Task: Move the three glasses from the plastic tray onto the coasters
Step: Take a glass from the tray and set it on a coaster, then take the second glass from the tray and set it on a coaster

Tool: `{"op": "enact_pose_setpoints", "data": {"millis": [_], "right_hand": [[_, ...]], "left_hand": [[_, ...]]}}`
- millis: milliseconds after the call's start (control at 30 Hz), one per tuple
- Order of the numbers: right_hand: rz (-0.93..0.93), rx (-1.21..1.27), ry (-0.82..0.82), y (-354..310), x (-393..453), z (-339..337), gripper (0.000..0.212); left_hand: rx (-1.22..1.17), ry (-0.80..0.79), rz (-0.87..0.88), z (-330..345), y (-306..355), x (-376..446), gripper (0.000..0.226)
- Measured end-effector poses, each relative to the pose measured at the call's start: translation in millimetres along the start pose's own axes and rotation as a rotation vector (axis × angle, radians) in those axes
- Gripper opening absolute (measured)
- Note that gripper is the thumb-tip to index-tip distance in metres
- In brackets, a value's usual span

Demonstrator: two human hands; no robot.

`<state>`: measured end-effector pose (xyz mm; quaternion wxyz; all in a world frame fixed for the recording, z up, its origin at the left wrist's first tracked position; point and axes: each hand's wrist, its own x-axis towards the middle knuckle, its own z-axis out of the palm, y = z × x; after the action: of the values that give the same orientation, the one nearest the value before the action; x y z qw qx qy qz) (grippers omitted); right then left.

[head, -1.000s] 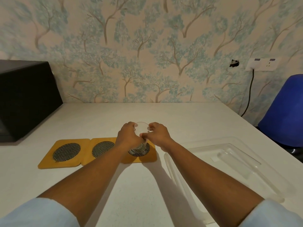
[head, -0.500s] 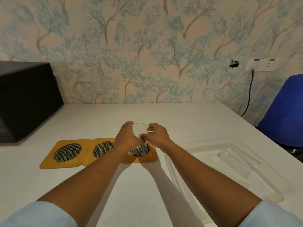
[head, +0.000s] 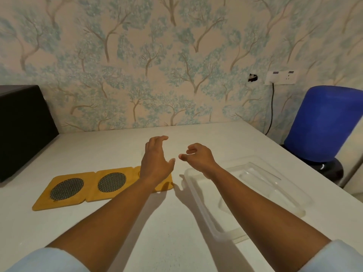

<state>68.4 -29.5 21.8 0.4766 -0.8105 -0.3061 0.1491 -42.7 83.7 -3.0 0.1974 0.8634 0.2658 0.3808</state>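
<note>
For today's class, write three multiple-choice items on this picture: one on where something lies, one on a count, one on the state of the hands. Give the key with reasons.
1. Where does the plastic tray lie relative to the coasters?
A. To their right
B. To their left
C. On top of them

2. How many coasters show a fully uncovered mesh circle?
A. None
B. Two
C. Five

3. What are the hands doing?
A. Both grip a glass
B. Both are open, holding nothing
C. Both press flat on the table

Key:
1 A: the tray sits on the white table right of the yellow coaster row.
2 B: the left coaster and middle coaster show theirs; the left hand covers the third.
3 B: the left hand and right hand have spread fingers, nothing between them.
</note>
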Motion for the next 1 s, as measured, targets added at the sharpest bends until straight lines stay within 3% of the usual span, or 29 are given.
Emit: {"op": "enact_pose_setpoints", "data": {"millis": [100, 233, 333, 467, 733, 1000], "right_hand": [[0.072, 0.007, 0.152, 31, -29, -58, 0.058], [0.100, -0.036, 0.120, 40, -31, -75, 0.055], [0.130, -0.061, 0.146, 50, -37, -93, 0.055], [0.141, -0.211, 0.060, 55, -41, -101, 0.062], [0.229, -0.797, -0.285, 64, -52, -109, 0.073], [0.250, -0.912, -0.377, 90, -66, -114, 0.076]], "left_hand": [[-0.107, -0.113, 0.103, 28, 54, -17, 0.067], [-0.104, -0.157, 0.073, 42, 62, -22, 0.068], [-0.100, -0.316, 0.068, 56, 74, -24, 0.079], [-0.096, -0.502, 0.052, 63, 78, -30, 0.092], [0.016, -0.841, 0.048, 75, 91, -46, 0.100], [0.065, -0.943, 0.052, 92, 108, -62, 0.091]]}}
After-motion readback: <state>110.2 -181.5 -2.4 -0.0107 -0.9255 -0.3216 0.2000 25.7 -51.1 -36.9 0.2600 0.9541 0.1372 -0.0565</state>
